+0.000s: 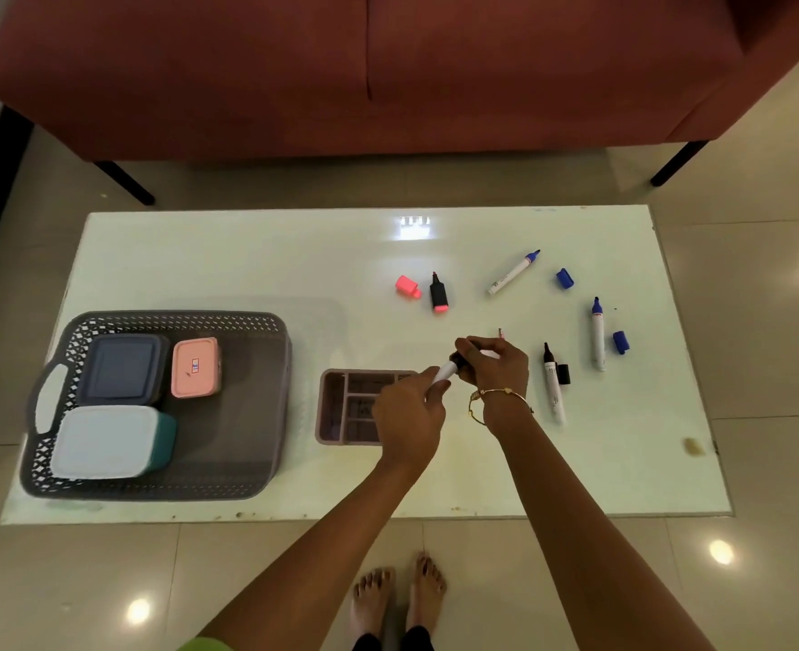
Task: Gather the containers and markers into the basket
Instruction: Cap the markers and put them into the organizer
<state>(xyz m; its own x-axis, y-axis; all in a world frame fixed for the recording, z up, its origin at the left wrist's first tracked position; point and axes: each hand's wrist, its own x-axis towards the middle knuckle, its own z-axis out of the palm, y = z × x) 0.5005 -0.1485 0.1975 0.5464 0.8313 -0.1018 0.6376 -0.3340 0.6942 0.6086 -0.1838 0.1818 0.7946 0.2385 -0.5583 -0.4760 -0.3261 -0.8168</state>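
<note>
Capping: my left hand [409,415] gripped a white marker [446,370] by its barrel while my right hand [491,361] fingers pinched the dark cap end.
Done: three containers sat in the basket [266,397] at 9 o'clock, namely navy [122,368], pink [195,367] and teal [111,441].
Left: a mauve organizer [341,406] beside the basket; uncapped markers on the table [247,265] from 12 to 3 o'clock, caps lying apart.
Progress: I judged it roughly half finished, with no marker yet in the basket.
</note>
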